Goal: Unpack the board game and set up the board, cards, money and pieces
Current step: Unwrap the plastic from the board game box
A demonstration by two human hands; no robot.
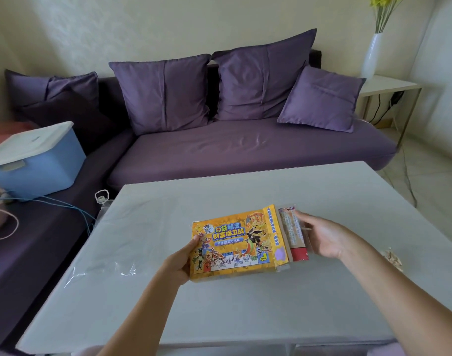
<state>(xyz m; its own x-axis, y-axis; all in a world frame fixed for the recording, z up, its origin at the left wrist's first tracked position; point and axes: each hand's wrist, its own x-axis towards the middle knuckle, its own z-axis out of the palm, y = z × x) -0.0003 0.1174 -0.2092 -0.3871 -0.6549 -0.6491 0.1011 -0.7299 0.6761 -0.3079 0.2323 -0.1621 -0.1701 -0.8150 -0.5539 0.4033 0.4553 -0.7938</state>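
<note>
Ctr frame | yellow game box (235,242) gripped at L edge by L hand (179,263) | inner pack (295,233) at box's R end gripped by R hand (322,235)

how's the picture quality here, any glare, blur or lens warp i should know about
Head view: soft, even daylight, no hard shadows on the table; small glints on the clear plastic wrap; wide-angle warp bows the table edges and leans the vase; the game box and the pack sticking out of it are sharp; the far left edge is smeared.
</note>
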